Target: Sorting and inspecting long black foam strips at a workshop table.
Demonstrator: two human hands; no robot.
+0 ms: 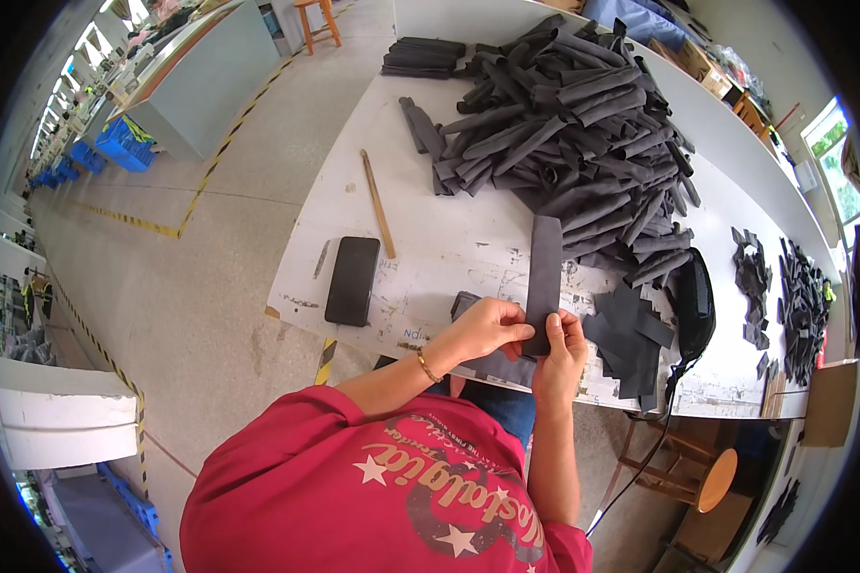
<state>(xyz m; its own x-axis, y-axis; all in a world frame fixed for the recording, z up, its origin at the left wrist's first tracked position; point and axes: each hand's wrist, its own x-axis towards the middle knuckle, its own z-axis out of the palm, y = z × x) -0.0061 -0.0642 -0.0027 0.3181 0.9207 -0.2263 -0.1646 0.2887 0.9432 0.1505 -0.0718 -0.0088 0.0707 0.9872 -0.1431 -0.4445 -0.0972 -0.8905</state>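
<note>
Both hands pinch the near end of one grey strip (544, 277): left hand (487, 329) and right hand (564, 349) touching, phone (352, 280) lying left, pile (573, 124) behind

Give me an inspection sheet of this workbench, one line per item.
Surface: white table, scuffed and marked.
Job's things: dark grey fabric strip held upright at its lower end by both hands; big pile of rolled grey pieces behind it; flat cut pieces at right.
Clutter: black phone, wooden stick, small scraps.
Grippers: left hand and right hand pinch the strip.
Cables: black cord hanging from a black tool.
Surroundings: concrete floor with yellow tape, wooden stool.
</note>
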